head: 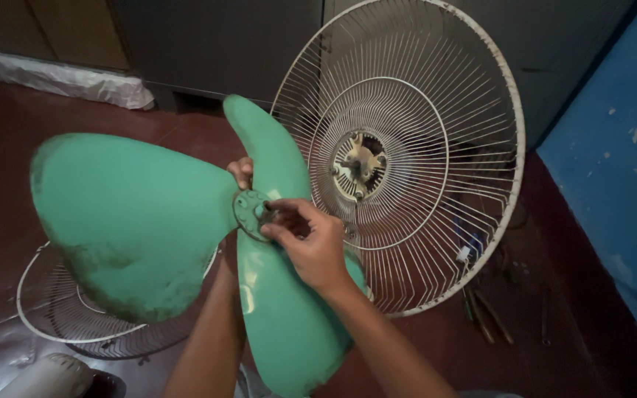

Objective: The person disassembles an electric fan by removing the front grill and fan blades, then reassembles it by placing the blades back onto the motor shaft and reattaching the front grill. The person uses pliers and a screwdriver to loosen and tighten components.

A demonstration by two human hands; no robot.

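**Green blade off the fan, fingers at its hub**

The green fan blade (141, 221) is free of the fan and held up in the air, near the middle of the view. The left hand (242, 171) grips it from behind, only fingertips showing over the edge beside the hub (252, 214). The right hand (311, 247) is pinched narrow on the hub's centre, thumb and forefinger closed on some small part there; what that part is I cannot make out.

As for progress, the dismantling looks well along: the rear guard (436, 147) stands upright to the far right with the bare motor shaft (359, 166) showing through its middle, and the front guard (60, 317) lies flat on the floor (9, 147) at near left, partly covered by the blade. Whether the blade is coming off or going back on, I cannot tell.

A few tools (488, 313) lie on the floor at the right, dim and hard to identify. A pale rounded object (49, 376) is cut off at the bottom edge.
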